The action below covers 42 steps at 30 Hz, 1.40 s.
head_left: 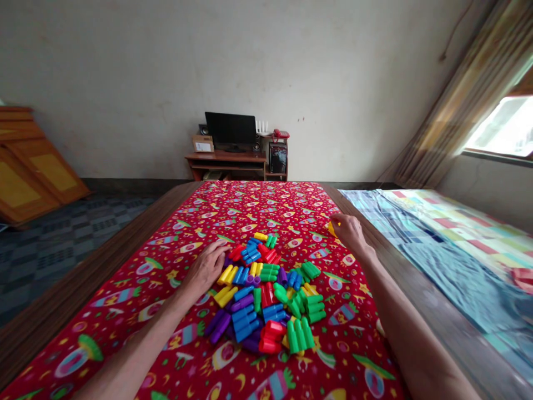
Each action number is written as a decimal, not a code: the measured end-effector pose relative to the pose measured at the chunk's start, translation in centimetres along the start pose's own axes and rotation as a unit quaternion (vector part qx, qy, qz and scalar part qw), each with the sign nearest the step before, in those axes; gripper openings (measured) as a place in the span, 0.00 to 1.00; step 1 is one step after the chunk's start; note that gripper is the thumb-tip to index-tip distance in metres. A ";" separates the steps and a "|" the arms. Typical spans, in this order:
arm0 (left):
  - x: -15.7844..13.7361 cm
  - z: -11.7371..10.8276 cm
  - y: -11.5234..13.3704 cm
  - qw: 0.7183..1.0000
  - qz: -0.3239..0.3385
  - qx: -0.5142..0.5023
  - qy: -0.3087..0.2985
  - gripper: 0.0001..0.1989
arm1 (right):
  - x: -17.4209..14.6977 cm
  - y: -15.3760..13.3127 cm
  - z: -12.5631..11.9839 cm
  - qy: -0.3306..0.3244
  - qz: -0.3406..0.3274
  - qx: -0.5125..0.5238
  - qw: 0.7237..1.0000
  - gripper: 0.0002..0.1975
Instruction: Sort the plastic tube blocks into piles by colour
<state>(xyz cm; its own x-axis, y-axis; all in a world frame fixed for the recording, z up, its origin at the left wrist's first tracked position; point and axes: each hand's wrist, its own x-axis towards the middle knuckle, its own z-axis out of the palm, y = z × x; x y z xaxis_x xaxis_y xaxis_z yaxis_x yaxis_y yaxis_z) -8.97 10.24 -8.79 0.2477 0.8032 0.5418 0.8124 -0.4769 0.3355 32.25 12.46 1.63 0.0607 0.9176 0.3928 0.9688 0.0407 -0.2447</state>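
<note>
A loose heap of plastic toy blocks in blue, green, red, yellow and purple lies on the red patterned cloth [166, 289]. My left hand [209, 264] rests at the heap's left edge, fingers stretched out over a purple block [228, 261] and beside a yellow block [227, 275]. I cannot see it gripping anything. Away to the right of the heap, my right hand [350, 229] has its fingers closed on a yellow block [332, 229], mostly hidden by the hand, at the cloth's right side. A green block [300, 335] lies at the heap's near end.
Brown table edges show left and right of the cloth. A bed with a patchwork sheet [453, 216] and blue fabric [441, 272] adjoins on the right. Beyond the table stands a desk [227, 158] with a monitor [231, 130]. A wooden cabinet [39, 166] is at far left.
</note>
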 end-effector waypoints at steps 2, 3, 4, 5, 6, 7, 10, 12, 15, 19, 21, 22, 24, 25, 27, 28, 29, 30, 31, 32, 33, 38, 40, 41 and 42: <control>0.0 -0.1 0.1 1.000 0.000 0.002 -0.003 0.18 | -0.3 -1.6 0.6 -0.014 -0.055 0.051 0.997 0.14; 0.1 -0.1 0.1 1.000 0.000 0.002 -0.004 0.18 | -0.4 -2.5 1.0 -0.025 -0.087 0.081 0.993 0.14; 0.1 -0.2 0.2 1.000 0.000 0.001 -0.005 0.18 | -0.6 -3.7 1.4 -0.038 -0.118 0.109 0.986 0.13; 0.1 -0.2 0.2 1.000 0.000 0.001 -0.005 0.18 | -0.7 -4.9 1.9 -0.053 -0.147 0.129 0.979 0.12; 0.1 -0.2 0.3 1.000 0.000 0.000 -0.005 0.18 | -0.8 -6.3 2.3 -0.070 -0.175 0.140 0.972 0.12; 0.1 -0.2 0.3 1.000 0.000 -0.001 -0.004 0.18 | -0.8 -7.7 2.8 -0.088 -0.203 0.144 0.964 0.12; 0.1 -0.3 0.5 1.000 0.003 -0.003 0.004 0.17 | -0.5 -11.8 4.3 -0.141 -0.281 0.128 0.941 0.13; 0.0 -0.3 0.6 1.000 0.009 -0.004 0.008 0.18 | -0.1 -14.0 5.3 -0.184 -0.300 0.096 0.931 0.15; -0.1 -0.4 0.7 1.000 0.010 -0.001 0.012 0.18 | 0.0 -15.6 6.2 -0.209 -0.250 0.043 0.944 0.11; -0.1 -0.4 0.7 1.000 0.011 0.000 0.009 0.18 | 0.0 -13.2 5.7 -0.128 -0.175 0.056 0.975 0.15; 0.0 -0.4 0.7 1.000 0.012 -0.004 0.010 0.18 | 0.2 -10.1 4.6 -0.078 -0.151 0.090 0.981 0.14; 0.1 -0.3 0.6 1.000 0.011 -0.006 0.012 0.18 | 0.3 -8.1 3.9 -0.058 -0.137 0.106 0.983 0.13; 0.2 -0.2 0.5 1.000 0.010 -0.007 0.009 0.17 | 0.6 -3.8 2.6 -0.032 -0.096 0.127 0.987 0.13; 0.2 -0.2 0.4 1.000 0.009 -0.006 0.007 0.17 | 0.7 -1.7 2.0 -0.023 -0.071 0.126 0.989 0.13; 0.2 0.0 0.2 1.000 0.008 -0.005 0.007 0.18 | 0.7 2.2 1.2 -0.036 -0.027 0.106 0.993 0.12; 0.2 0.1 0.1 1.000 0.006 -0.004 0.009 0.19 | 0.6 3.7 0.9 -0.036 -0.011 0.106 0.994 0.13; 0.1 0.1 0.1 1.000 0.006 -0.004 0.011 0.19 | 0.4 5.0 0.8 -0.038 0.006 0.103 0.994 0.13; 0.1 0.2 0.0 1.000 0.006 -0.003 0.013 0.19 | 0.2 5.9 0.8 -0.035 0.024 0.100 0.994 0.14; 0.1 0.3 0.0 1.000 0.006 -0.002 0.013 0.19 | 0.0 6.4 0.8 -0.031 0.044 0.094 0.994 0.14; 0.1 0.3 -0.1 1.000 0.006 -0.002 0.013 0.19 | -0.2 6.7 0.8 -0.024 0.066 0.082 0.994 0.14; 0.1 0.3 -0.1 1.000 0.007 -0.002 0.011 0.19 | -0.3 6.7 0.8 -0.015 0.086 0.069 0.994 0.14; 0.0 0.3 -0.2 1.000 0.006 -0.006 0.009 0.19 | 0.0 3.8 -0.3 0.039 0.073 0.081 0.993 0.15; 0.1 0.3 0.0 1.000 0.003 -0.009 0.009 0.19 | 0.1 1.4 -0.8 0.028 0.024 0.118 0.992 0.14; 0.1 0.2 0.1 1.000 0.001 -0.013 0.008 0.19 | 0.0 0.0 -1.0 0.013 -0.006 0.138 0.990 0.13; 0.2 0.1 0.3 1.000 -0.002 -0.018 0.007 0.19 | -0.3 -1.4 -1.1 -0.010 -0.044 0.159 0.986 0.12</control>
<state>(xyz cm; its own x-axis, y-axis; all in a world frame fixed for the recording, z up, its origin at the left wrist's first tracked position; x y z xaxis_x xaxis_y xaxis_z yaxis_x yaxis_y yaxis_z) -8.62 10.31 -8.68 0.2357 0.8002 0.5515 0.7940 -0.4858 0.3655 31.11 11.71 2.81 -0.0276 0.9126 0.4079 0.8451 0.2392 -0.4781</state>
